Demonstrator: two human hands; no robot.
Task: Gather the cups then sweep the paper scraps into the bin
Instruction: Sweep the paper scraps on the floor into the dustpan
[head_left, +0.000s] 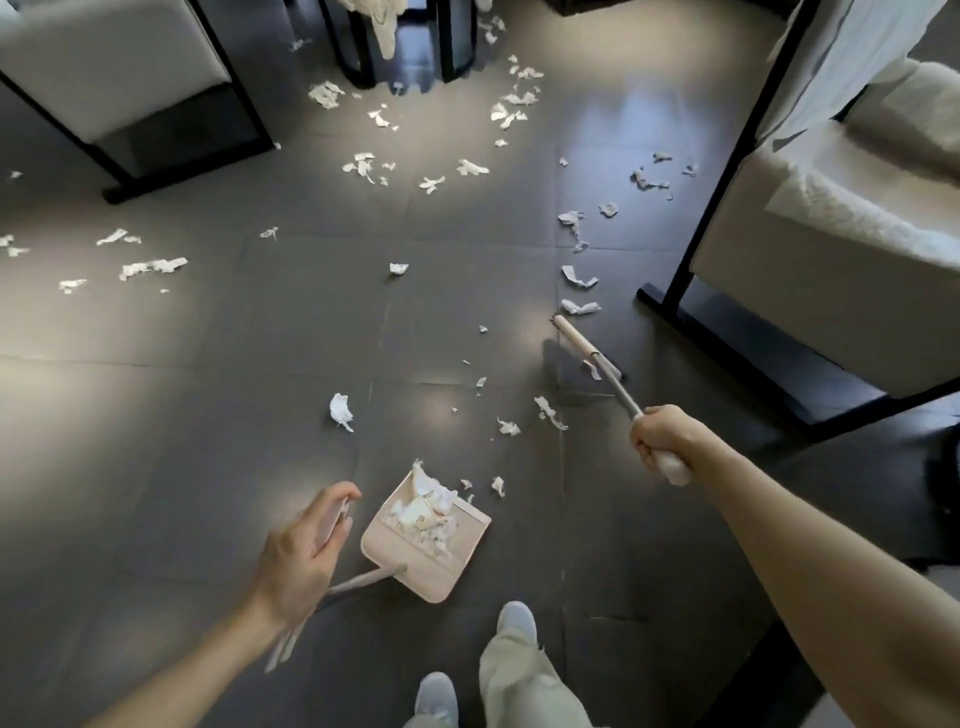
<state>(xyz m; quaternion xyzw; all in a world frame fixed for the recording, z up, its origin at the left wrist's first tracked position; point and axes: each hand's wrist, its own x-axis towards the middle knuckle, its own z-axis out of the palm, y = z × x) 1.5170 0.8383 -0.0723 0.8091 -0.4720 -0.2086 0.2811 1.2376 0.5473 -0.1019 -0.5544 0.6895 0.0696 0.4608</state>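
Scraps (426, 506) lay heaped in our dustpan (415, 566), yet most paper littered the floor (208, 415). Our right hand (660, 441) curled its fingers (645, 451) round the broom (582, 343); whether our left hand (298, 564) gripped, we couldn't tell.

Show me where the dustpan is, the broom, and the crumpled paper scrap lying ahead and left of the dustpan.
dustpan (415, 569), head view, bare tray floor near the handle.
broom (576, 338), head view, the beige head bar on the floor.
crumpled paper scrap (340, 410), head view, middle of the white wad.
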